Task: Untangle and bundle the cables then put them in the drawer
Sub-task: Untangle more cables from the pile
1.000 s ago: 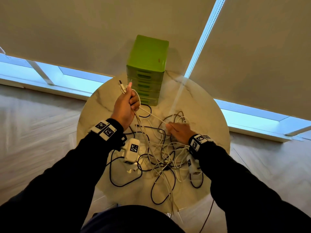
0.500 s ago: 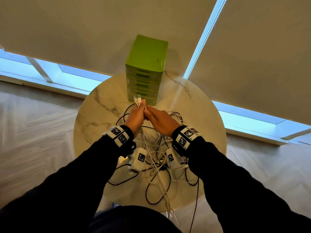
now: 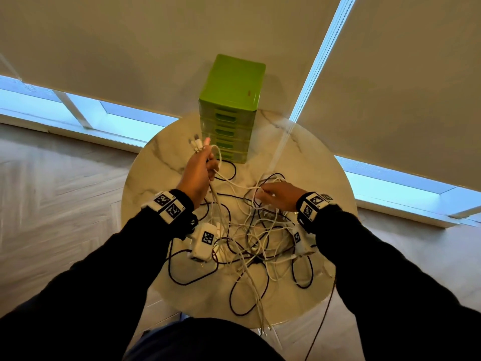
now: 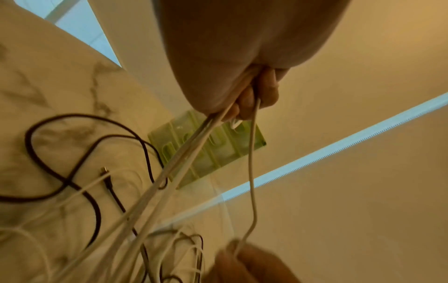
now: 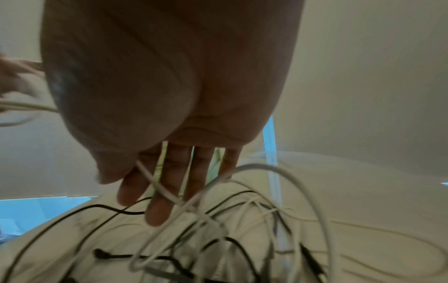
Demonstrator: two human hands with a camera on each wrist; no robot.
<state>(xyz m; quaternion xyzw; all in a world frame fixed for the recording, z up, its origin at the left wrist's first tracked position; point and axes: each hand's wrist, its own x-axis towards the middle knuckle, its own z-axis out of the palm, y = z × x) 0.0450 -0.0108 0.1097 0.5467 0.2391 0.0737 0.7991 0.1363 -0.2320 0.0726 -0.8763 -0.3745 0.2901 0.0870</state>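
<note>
At the near edge of the round white marble-patterned table [image 3: 156, 269], thin white cables and dark braided cables lie in a loose tangle [image 3: 247, 246], with one dark loop [image 3: 247, 293] reaching toward the person and a few white strands trailing over the rim. A small white charger block with a black-and-white square marker [image 3: 204, 241] rests at the tangle's left side, just below the left wrist.

Further in, the right hand [image 3: 279, 195] hovers low over the right part of the pile with its fingers [image 5: 167, 181] extended and slightly apart; a white cable crosses between them, but whether it is pinched cannot be told.

To the left and higher, the left hand [image 3: 199, 174] is curled tightly round a bunch of white cables [image 4: 191, 153], whose plug ends [image 3: 196, 144] stick out above the fist while the strands hang down into the tangle.

At the far edge stands the tall green plastic drawer unit [image 3: 230, 108], all its drawers closed, against the beige roller blinds [image 3: 130, 48].
</note>
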